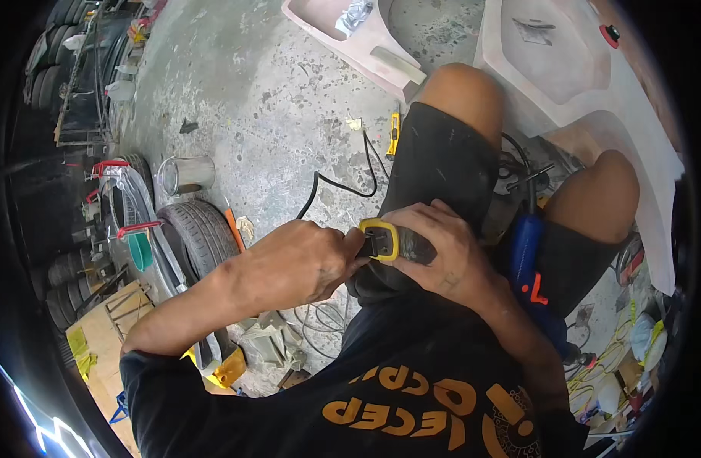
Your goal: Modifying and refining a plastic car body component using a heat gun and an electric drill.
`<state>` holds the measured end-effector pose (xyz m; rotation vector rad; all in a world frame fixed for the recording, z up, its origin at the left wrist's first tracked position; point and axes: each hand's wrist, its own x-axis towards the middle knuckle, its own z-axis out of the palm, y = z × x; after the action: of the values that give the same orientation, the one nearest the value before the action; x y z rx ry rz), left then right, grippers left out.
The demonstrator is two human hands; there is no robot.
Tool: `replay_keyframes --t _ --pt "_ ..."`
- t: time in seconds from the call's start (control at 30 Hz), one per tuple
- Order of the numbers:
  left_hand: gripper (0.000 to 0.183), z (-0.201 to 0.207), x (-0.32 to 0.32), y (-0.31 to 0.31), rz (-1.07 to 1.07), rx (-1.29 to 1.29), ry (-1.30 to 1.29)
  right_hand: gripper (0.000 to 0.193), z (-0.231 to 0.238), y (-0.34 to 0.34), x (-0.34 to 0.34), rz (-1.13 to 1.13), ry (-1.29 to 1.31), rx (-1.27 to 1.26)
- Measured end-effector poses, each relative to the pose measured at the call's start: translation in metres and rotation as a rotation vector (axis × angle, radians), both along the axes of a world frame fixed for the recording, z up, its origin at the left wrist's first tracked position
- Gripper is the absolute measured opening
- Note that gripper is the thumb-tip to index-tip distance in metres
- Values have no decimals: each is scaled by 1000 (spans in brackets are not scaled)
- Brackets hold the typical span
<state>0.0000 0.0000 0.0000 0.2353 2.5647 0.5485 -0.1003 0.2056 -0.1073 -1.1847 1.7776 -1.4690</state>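
In the curled fingers of the left hand (pixel 305 258) and right hand (pixel 451 252), a yellow-framed tool (pixel 383 242) is pinched, with stained floor (pixel 263 137) beyond, a tyre (pixel 201 235) leftward.

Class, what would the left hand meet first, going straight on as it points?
The yellow-rimmed black object, which it already seems to touch; beyond that, probably the right hand, though depth is unclear.

Both hands (pixel 308 256) (pixel 444 248) hold a compact yellow-and-black object (pixel 395 241).
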Motion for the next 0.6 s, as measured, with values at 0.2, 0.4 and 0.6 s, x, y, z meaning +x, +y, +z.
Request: replay_keyframes --t 0.2,0.4,0.6 --pt "27 -5 -1 -3 -11 110 -38 41 -3 0 3 37 68 2" --pt "29 9 -15 0 -20 -23 -67 40 3 2 -3 16 -19 61" --pt "30 5 -13 -8 125 152 -41 39 1 4 -13 66 -245 -29"
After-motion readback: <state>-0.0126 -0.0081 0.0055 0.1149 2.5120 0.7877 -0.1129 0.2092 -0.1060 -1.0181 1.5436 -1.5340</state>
